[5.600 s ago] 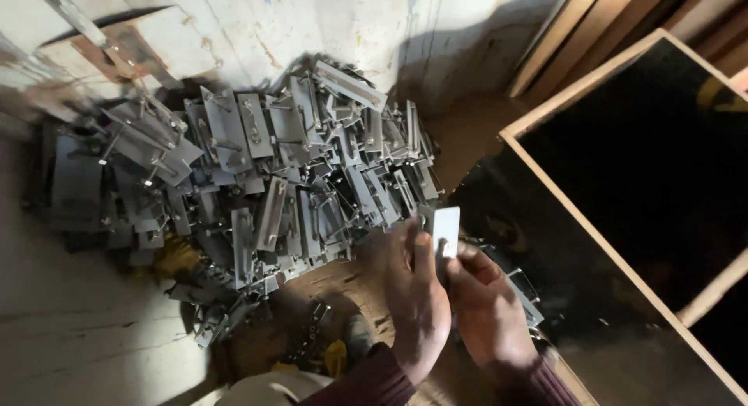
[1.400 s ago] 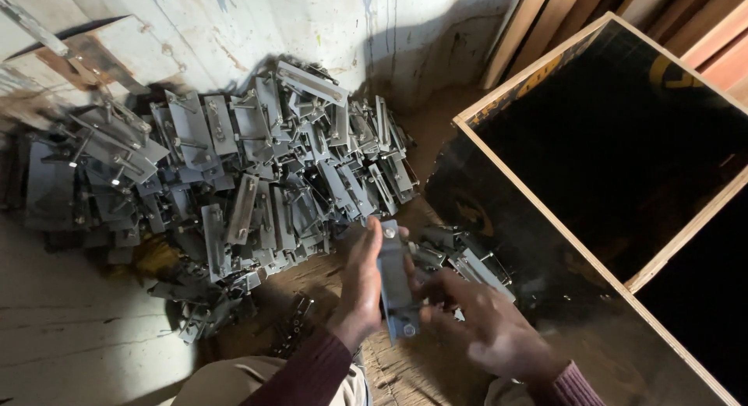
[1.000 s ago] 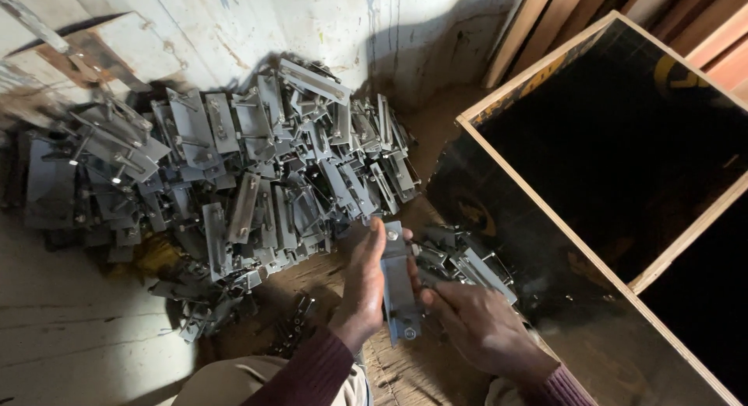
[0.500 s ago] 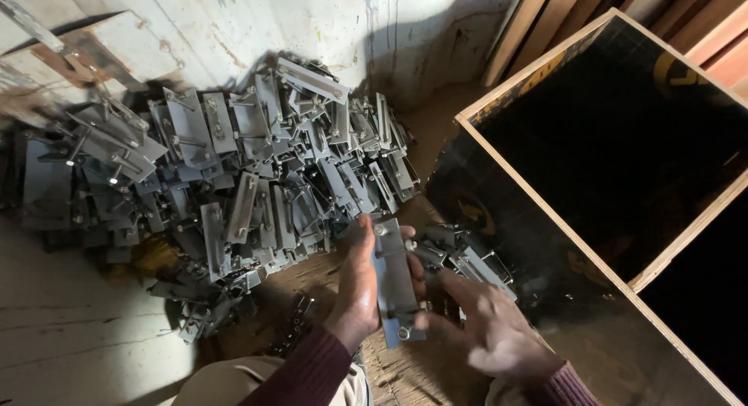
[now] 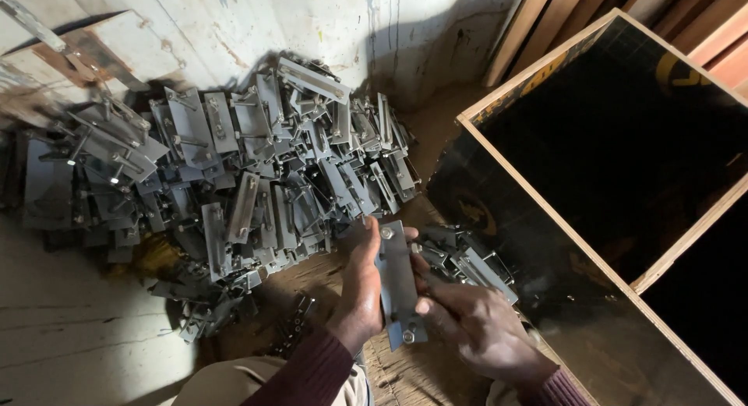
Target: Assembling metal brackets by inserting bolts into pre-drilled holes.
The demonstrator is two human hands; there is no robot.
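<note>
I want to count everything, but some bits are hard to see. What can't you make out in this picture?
Head view only:
- Inside of the wooden box: too dark to see any contents.
- Lower layers of the pile of grey metal plates: covered by the plates on top, so no full count.
- Back of the held metal plate: hidden by the left hand and right hand.
- Person's lap: cut off by the bottom edge.

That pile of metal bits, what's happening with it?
A person sits by a big heap of grey metal plates on the floor. Their left hand holds one flat grey metal plate with bolts upright, and the right hand grips its lower end. A smaller bunch of similar plates lies just behind the hands. A large dark wooden-edged box stands to the right.
</note>
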